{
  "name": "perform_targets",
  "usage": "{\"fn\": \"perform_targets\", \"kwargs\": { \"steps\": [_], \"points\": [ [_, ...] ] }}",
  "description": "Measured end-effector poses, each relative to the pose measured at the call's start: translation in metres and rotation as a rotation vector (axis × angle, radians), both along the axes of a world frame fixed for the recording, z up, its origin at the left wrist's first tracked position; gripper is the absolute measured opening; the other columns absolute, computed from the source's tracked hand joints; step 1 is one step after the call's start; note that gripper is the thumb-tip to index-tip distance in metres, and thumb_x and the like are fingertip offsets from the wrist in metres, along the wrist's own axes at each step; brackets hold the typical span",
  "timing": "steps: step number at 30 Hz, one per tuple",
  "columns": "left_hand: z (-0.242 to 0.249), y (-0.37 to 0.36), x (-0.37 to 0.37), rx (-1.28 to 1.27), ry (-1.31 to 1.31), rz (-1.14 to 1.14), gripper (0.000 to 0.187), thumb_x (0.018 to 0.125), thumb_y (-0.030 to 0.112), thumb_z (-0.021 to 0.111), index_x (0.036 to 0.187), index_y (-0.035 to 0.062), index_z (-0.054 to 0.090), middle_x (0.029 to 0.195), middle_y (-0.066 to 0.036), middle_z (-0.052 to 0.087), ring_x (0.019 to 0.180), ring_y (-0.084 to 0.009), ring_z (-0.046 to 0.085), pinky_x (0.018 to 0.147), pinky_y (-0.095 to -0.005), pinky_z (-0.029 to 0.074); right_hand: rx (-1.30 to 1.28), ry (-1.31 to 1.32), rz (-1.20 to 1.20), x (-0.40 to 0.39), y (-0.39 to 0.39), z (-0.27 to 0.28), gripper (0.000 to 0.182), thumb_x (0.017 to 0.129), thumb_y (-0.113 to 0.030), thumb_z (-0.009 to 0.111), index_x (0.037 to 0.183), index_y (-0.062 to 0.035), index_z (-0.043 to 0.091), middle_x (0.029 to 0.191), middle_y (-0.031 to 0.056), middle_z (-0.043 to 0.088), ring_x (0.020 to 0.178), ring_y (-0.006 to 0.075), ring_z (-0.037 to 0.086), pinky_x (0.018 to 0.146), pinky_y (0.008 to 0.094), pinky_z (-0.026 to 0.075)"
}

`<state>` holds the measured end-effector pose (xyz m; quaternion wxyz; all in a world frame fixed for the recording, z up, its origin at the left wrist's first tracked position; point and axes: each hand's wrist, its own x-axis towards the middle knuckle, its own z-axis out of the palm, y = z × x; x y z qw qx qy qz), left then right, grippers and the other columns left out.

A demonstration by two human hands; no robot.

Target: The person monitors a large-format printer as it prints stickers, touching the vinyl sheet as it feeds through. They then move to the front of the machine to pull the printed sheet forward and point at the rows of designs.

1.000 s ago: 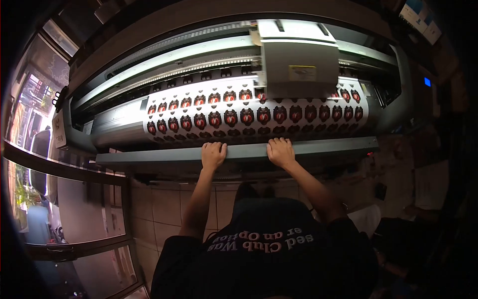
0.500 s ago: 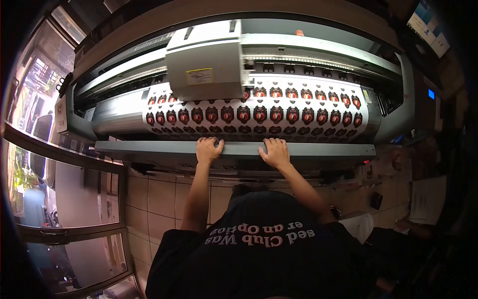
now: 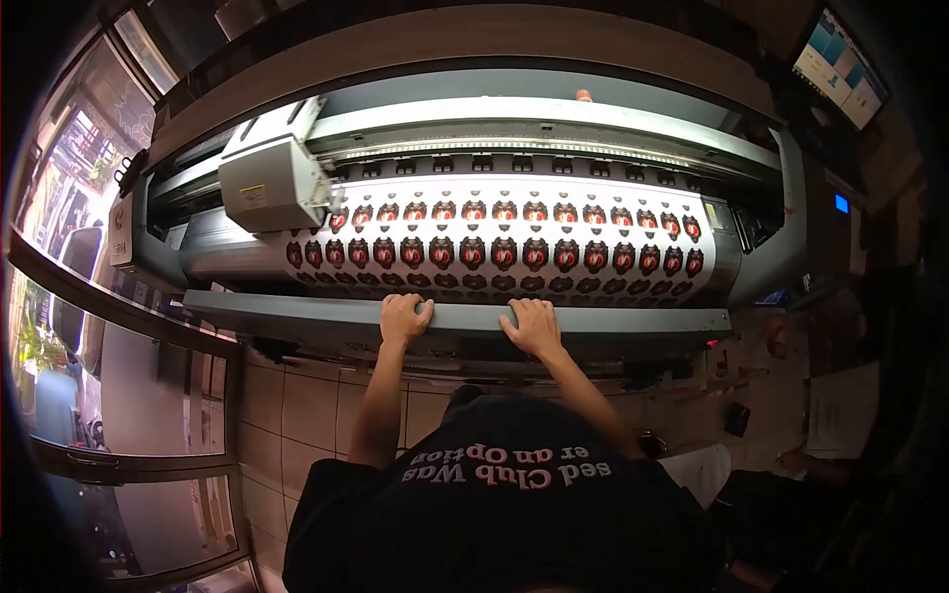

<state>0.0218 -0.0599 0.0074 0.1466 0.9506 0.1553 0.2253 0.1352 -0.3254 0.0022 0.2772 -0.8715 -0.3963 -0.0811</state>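
Both of my hands lie on the grey front rail (image 3: pixel 633 319) of a wide-format printer (image 3: pixel 788 198), a short distance apart. My left hand (image 3: pixel 405 318) rests palm down, fingers over the rail's far edge and thumb out to the side. To its right, my right hand (image 3: pixel 533 325) lies the same way, thumb pointing inward. Beyond them, a white printed sheet (image 3: pixel 474 222) carries rows of red and black emblems. The white print carriage (image 3: pixel 267 183) is at the left part of its track, partly over the sheet.
Glass-paned door frames (image 3: pixel 168 395) stand at the left. A lit monitor (image 3: pixel 838 67) is at the upper right, above a small blue display (image 3: pixel 841 203) on the printer. Tiled floor (image 3: pixel 306 410) shows below the rail. Another person's hand (image 3: pixel 794 460) is dimly visible at the right.
The print carriage has travelled left, uncovering more emblems. My hands keep their place on the rail; the whole view has shifted slightly, with the printer now lower in it.
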Motion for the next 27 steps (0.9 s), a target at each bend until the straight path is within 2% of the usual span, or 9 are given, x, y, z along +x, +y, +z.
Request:
{"fn": "perform_targets", "kwargs": {
  "steps": [16,24,27],
  "points": [
    [-0.0031,0.0022,0.0007,0.026,-0.061,-0.011,0.03,0.08,0.035,0.065,0.071,0.0062,0.066,0.068,-0.012,0.063,0.073,-0.0303,0.06,0.086,-0.0404,0.042,0.011,-0.021,-0.003,0.0005,0.0011,0.0006,0.035,0.082,-0.039,0.06,0.097,-0.0067,0.062,0.087,0.0096,0.06,0.088,0.0272,0.056,0.084,0.0403,0.039],
    [-0.0029,0.0018,0.0004,0.002,0.032,0.027,0.034,0.081,0.039,0.061,0.078,0.0067,0.07,0.08,-0.013,0.068,0.085,-0.0313,0.062,0.092,-0.0403,0.04,-0.053,0.015,0.001,-0.0002,0.0007,0.0053,0.04,0.083,-0.039,0.059,0.104,-0.0046,0.063,0.092,0.0112,0.062,0.091,0.028,0.057,0.086,0.0407,0.039],
    [-0.0006,0.0007,0.0007,-0.011,0.028,0.035,0.034,0.08,0.039,0.06,0.075,0.0062,0.069,0.079,-0.013,0.068,0.085,-0.0319,0.062,0.091,-0.0405,0.04,-0.056,0.025,-0.005,-0.0008,0.0011,0.0048,0.041,0.083,-0.039,0.059,0.105,-0.0045,0.063,0.095,0.0119,0.063,0.093,0.0284,0.057,0.087,0.0411,0.039]
  ]
}}
